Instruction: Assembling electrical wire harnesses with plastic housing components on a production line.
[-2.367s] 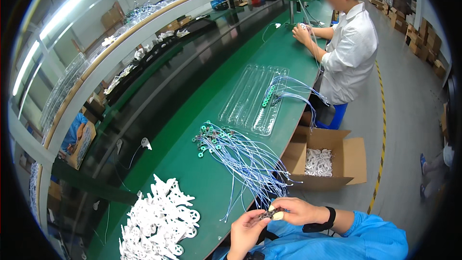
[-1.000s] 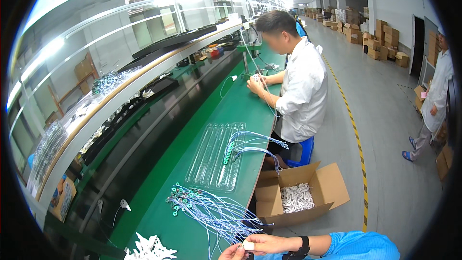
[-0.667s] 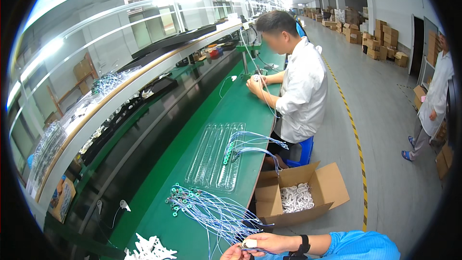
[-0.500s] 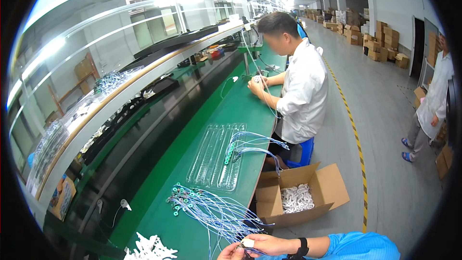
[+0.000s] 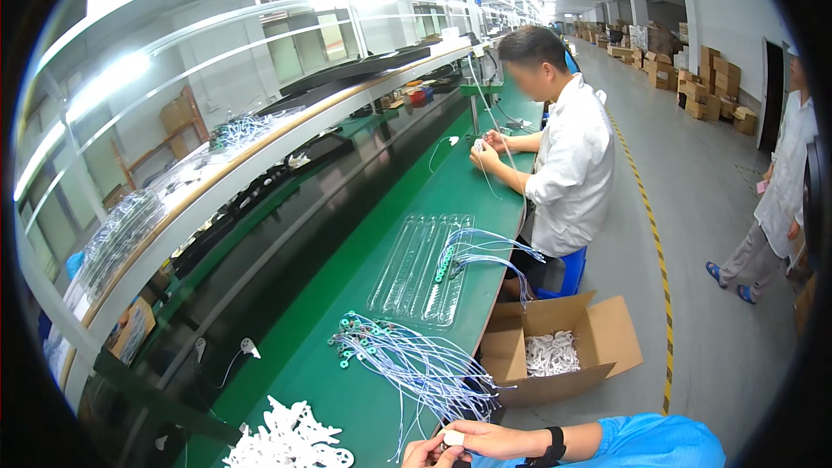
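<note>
Both hands at bottom edge of view, over near end of green table (image 5: 407, 234). Right hand (image 5: 485, 438) and left hand (image 5: 426, 453) pinched together on a small white part (image 5: 454, 438), grip closed on it from both sides; fingertips partly cut off by frame edge.

Since about half a second back: hands and part barely shifted, same spot. Compared with a couple of seconds back: view lifted, hands dropped from mid-lower frame to the very edge. Looks like fitting work on the same part, no release.

Bundle of thin blue-white wires (image 5: 407, 364) with green ring ends fanned just ahead of hands. Pile of white plastic parts (image 5: 286, 442) to the left. Clear trays (image 5: 425, 269) further up. Open cardboard box (image 5: 559, 351) on floor to the right. Co-worker in white shirt (image 5: 568, 169) seated further along.
</note>
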The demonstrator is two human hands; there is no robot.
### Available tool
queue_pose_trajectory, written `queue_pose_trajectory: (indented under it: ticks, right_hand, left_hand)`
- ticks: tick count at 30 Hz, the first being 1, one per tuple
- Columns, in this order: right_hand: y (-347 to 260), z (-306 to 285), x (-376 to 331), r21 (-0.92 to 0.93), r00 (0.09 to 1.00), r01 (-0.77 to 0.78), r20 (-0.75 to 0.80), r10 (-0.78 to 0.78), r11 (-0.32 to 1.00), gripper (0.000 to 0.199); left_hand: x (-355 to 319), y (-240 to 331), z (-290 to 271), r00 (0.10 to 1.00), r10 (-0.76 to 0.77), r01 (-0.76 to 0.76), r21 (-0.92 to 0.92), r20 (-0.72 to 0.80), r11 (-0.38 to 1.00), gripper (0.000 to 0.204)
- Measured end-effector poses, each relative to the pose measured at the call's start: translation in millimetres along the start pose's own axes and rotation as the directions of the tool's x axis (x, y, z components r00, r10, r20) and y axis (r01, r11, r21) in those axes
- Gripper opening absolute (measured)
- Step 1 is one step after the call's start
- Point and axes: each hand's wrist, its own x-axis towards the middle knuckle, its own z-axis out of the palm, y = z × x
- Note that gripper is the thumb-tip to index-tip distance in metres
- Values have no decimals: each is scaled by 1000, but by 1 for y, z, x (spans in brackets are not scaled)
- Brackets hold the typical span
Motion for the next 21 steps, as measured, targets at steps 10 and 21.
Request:
queue_pose_trajectory:
  ticks: [10,21]
  right_hand:
    - [12,15,-4,-191,990,34,138,-7,981,28]
    - [-22,47,0,333,998,-57,55,40,941,20]
  left_hand:
    - [-24,18,-27,990,138,-141,111,27,984,25]
    - [-40,-28,-5,981,66,28,-463,185,886,59]
